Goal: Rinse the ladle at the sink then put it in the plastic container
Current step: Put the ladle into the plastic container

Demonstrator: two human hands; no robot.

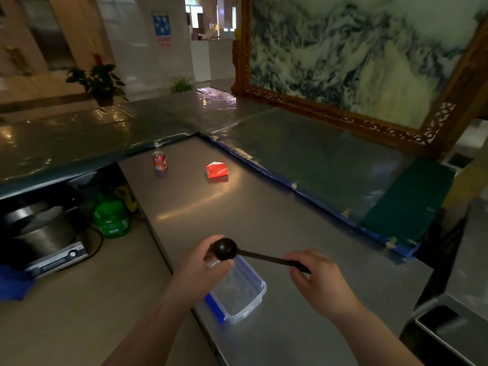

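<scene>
Both hands gripped dark round-bowled ladle [227, 250] over clear lidless plastic container [237, 291] | left hand [203, 265] cupped bowl, right hand [317, 276] pinched handle | rinse unconfirmed; placing remained.

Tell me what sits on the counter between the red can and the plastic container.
Nothing: in the head view the steel counter is bare from the red can to the plastic container. The red carton lies off to the side.
</scene>
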